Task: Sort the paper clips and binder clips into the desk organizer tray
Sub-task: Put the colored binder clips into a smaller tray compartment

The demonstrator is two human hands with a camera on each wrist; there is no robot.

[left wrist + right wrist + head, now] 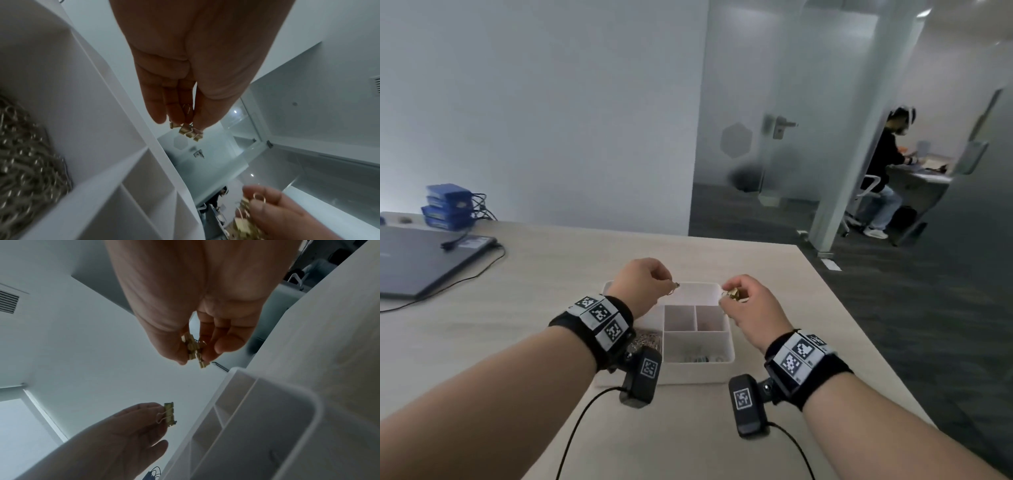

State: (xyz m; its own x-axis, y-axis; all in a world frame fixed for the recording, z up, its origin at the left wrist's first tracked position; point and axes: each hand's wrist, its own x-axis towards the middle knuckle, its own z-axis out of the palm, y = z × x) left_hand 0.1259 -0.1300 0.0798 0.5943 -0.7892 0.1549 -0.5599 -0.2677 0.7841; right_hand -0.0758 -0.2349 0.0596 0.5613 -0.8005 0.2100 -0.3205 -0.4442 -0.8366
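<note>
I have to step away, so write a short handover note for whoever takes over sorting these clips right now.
Left hand: pinching a small bunch of gold binder clips above the far end of the white tray.
Right hand: pinching another bunch of gold clips over the tray's far right corner.
Tray: on the table; paper clips piled in the near left compartment, a few clips in the near right one, the two small middle compartments look bare.
Done: paper clips largely binned.
Left: probably drop both handfuls of binder clips into a compartment; the far one is hard to see.
</note>
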